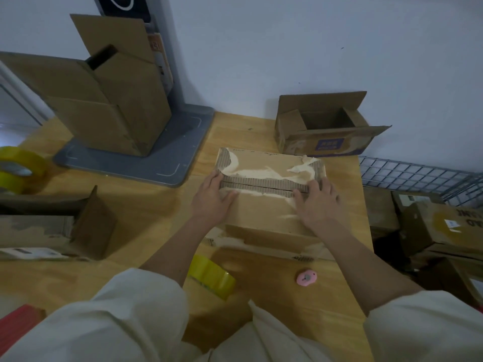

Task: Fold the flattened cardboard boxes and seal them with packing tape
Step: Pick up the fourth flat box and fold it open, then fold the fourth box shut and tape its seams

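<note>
Cardboard box (264, 205), brown and worn, with torn patches exposing corrugation and pale paper, sits near the middle of the light wooden desk (146, 218), its two top flaps folded shut so that they meet along a seam running left to right. Both hands press flat on that top: the left hand (213, 197) at the left end of the seam, the right hand (317, 202) at the right end, fingers extended and gripping nothing. Cream sleeves (136, 317) cover the upper forearms.

Just in front of the box, near the person, a roll of yellowish clear packing tape (213, 276) lies on the desk beside the left forearm, and a small pink round cutter (306, 277) lies to its right. Behind the box on the right stands a smaller open cardboard box with a purple label (328, 131), flaps spread. A tall open brown carton (112, 108) rests on a grey base plate (167, 158) at the back left. A second tape roll (19, 168) sits at the far left edge, with another opened box (62, 226) in front of it. Off the desk's right side lie a wire grid (418, 176) and stacked cartons (428, 231).
</note>
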